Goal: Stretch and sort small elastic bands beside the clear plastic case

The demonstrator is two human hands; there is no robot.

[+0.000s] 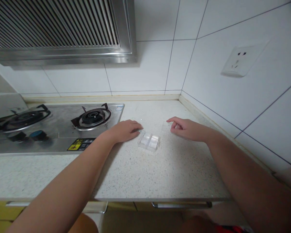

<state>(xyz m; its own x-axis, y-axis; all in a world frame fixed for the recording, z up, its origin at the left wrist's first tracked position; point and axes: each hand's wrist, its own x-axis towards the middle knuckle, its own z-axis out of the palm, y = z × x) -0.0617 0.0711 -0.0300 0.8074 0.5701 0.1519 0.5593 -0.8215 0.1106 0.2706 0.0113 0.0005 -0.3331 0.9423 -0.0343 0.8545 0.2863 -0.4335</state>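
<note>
A small clear plastic box (149,141) with divided compartments lies on the speckled countertop (160,171), between my hands. My left hand (126,129) rests palm down on the counter just left of the box, fingers stretched flat, fingertips close to the box's far left corner. My right hand (184,127) lies on its side to the right of the box, index finger extended and the other fingers curled in. A thin clear piece, perhaps a lid (166,126), lies by its fingertip. Whether the finger touches it is unclear.
A steel gas stove (63,129) with two burners and knobs sits to the left, under a range hood (63,29). White tiled walls meet in the far corner, with a wall socket (240,60) on the right. A drawer handle (181,204) runs below the counter edge.
</note>
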